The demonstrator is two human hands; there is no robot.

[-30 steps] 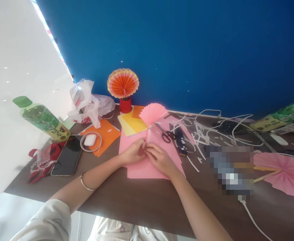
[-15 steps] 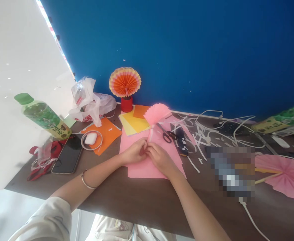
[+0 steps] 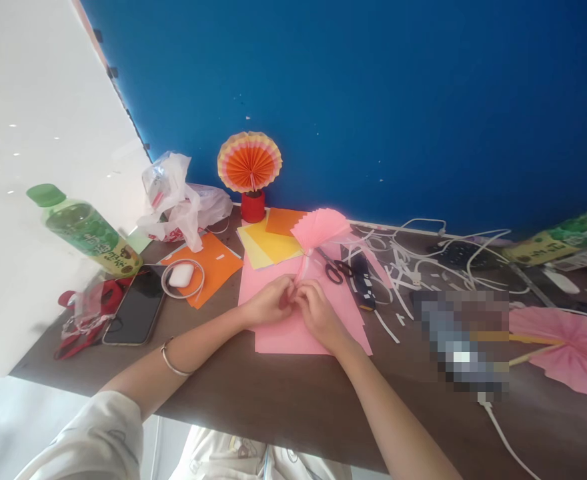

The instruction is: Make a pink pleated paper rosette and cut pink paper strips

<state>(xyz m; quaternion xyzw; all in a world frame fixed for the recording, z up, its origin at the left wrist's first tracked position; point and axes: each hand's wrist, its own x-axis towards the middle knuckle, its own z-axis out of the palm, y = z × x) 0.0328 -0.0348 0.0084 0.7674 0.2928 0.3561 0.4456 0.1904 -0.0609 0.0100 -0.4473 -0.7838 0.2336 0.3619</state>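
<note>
A pleated pink paper fan [image 3: 322, 228] stands spread at its top and narrows to a folded stem toward me. My left hand [image 3: 272, 300] has its fingers closed round the lower end of that stem. Against it, my right hand [image 3: 317, 312] pinches the same end, and the fingertips of both hands meet. Pink paper sheets [image 3: 293, 340] lie flat beneath my hands. Dark-handled scissors [image 3: 334, 272] rest on the sheets just right of the stem.
Left are a green-capped bottle [image 3: 91, 233], a phone [image 3: 136, 307], a white case [image 3: 181, 274] and orange paper [image 3: 218, 263]. Behind stands an orange round fan [image 3: 250, 163] in a red holder. Right lie a dark knife [image 3: 362, 283], paper strips, cables and another pink fan [image 3: 573, 347].
The spread top of the pink fan has shifted slightly right and opened a little more. The fingers of my right hand have bent slightly; my left hand stays nearly still.
</note>
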